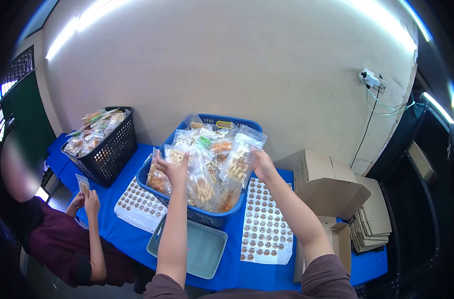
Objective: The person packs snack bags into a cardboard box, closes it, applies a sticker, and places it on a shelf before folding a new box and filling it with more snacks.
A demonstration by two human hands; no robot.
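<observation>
A blue perforated basket (204, 216) stands in front of me, heaped with clear plastic packets of nuts and orange snacks. My right hand (262, 165) is closed on the edge of a clear snack packet (238, 162) with pale nut-like pieces inside, raised at the basket's right side. Over the left part of the heap is my left hand (173, 168), its thumb and fingers apart. Packets lie right behind and beside those fingers, and I see none clearly gripped. Another packet of pale nuts (203, 192) rests between my two forearms.
Sticker sheets (267, 224) lie on the blue table (231, 261), beside a grey-green tray (207, 249). Flattened cardboard (369, 226) and an open carton (341, 244) stand right. A black basket (107, 154) of packets is left, near a co-worker (62, 244) holding a small packet (83, 184).
</observation>
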